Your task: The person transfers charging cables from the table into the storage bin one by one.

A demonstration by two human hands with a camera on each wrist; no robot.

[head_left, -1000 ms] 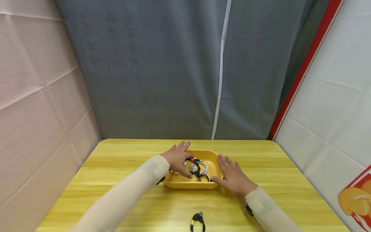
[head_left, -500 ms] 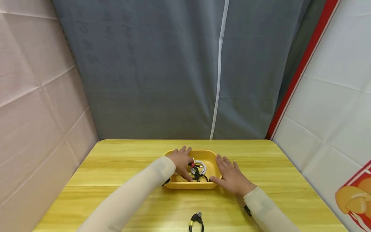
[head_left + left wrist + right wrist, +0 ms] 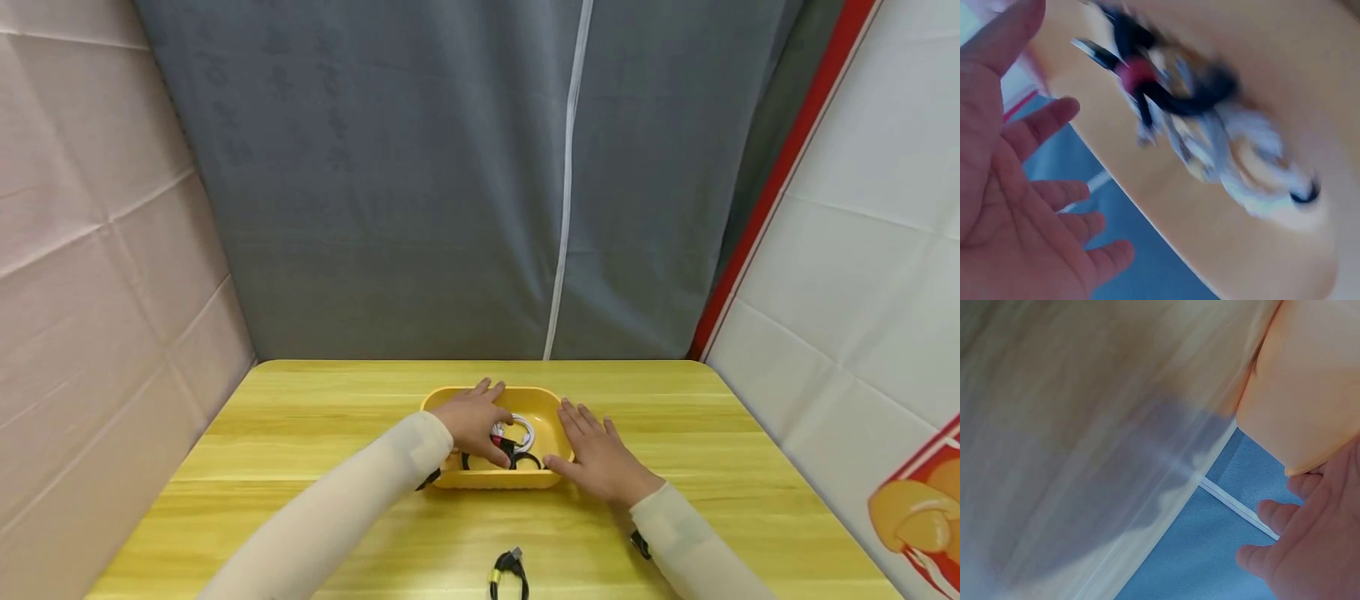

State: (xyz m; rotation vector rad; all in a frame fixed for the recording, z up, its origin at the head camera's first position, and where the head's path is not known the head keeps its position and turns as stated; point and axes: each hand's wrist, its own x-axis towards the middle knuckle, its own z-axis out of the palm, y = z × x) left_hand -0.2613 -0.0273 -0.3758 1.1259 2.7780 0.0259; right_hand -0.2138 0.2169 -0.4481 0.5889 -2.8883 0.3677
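A yellow plastic bin [image 3: 487, 481] holds coiled cables. Over its left half is my left hand [image 3: 471, 423], fingers spread; in the left wrist view its palm and fingers stand apart from the cables. Near the thumb lies a black cable with a red band [image 3: 1194, 103], blurred, on top of white coiled cables [image 3: 1254, 134]. Another black loop [image 3: 528, 457] shows at the bin's near side. My right hand [image 3: 602, 457] rests on the bin's right rim with fairly straight fingers; the right wrist view shows its fingertips at the outer wall. The left hand hides part of the cables.
A black USB cable with a yellow tie [image 3: 510, 570] lies on the wooden table [image 3: 360, 517] near its front edge. A grey curtain [image 3: 405, 208] hangs behind the table, and pale cloth walls [image 3: 97, 333] flank it.
The left hand has shifted slightly right over the bin. The red-banded black cable now lies closer to the bin's near side. My right hand has stayed at the right rim.
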